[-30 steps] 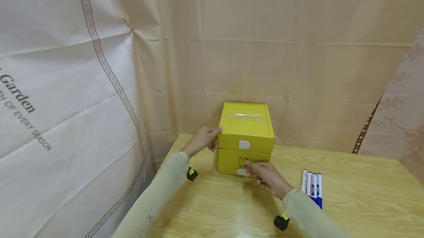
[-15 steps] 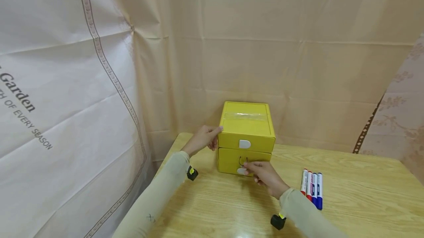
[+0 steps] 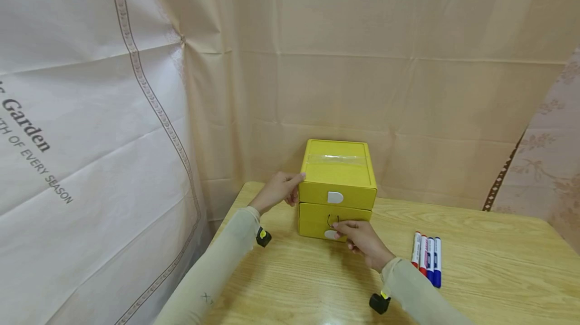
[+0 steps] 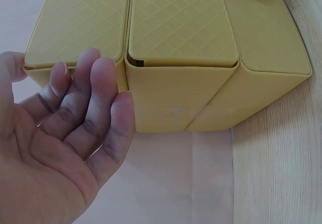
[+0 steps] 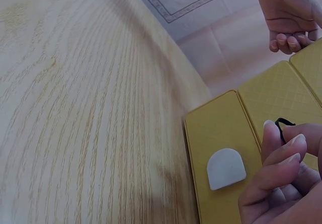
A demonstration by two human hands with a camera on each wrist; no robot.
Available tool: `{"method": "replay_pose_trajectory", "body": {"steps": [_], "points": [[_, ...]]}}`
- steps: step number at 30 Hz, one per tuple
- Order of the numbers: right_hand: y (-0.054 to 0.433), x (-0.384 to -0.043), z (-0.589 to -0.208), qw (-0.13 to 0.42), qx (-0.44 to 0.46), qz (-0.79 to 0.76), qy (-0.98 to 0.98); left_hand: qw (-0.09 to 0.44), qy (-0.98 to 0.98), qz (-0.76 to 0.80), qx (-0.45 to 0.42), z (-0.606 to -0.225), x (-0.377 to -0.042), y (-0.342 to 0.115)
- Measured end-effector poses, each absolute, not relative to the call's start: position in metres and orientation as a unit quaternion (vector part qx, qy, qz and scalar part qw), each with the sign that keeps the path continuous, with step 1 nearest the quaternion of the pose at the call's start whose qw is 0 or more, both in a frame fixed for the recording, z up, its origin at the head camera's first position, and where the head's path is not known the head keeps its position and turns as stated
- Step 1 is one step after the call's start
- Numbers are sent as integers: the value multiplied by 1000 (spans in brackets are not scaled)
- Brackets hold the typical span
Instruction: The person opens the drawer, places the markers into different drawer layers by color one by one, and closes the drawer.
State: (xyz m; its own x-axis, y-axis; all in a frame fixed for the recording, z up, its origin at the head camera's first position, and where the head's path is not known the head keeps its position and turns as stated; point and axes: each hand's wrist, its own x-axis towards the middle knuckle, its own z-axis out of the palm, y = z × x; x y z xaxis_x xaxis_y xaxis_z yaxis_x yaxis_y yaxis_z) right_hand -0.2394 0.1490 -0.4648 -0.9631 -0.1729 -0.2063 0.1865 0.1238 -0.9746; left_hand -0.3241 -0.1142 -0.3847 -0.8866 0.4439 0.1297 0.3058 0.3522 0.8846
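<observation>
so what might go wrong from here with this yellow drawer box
Slipping: the right hand pinches the thin black loop by fingertips, so it might slide free.
Shifting: the left hand touches the yellow drawer box near one edge, so a pull might drag it.
Knocking: four white markers with red and blue caps lie near the pale right sleeve.

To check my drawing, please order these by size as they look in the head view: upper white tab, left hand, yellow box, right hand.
1. Yellow box
2. Left hand and right hand: too alike to rank
3. Upper white tab
</observation>
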Motion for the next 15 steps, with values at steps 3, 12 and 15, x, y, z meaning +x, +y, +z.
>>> {"method": "replay_pose_trajectory", "body": {"steps": [3,12,15], "points": [[148,-238,-465,132,6,-656,743,66,820,520,229,-384,-324,-114],[146,-235,-465,125,4,-640,759,70,820,522,224,-383,-323,-113],[145,-231,-464,132,4,-644,753,71,820,522,225,-383,-322,-114]]}}
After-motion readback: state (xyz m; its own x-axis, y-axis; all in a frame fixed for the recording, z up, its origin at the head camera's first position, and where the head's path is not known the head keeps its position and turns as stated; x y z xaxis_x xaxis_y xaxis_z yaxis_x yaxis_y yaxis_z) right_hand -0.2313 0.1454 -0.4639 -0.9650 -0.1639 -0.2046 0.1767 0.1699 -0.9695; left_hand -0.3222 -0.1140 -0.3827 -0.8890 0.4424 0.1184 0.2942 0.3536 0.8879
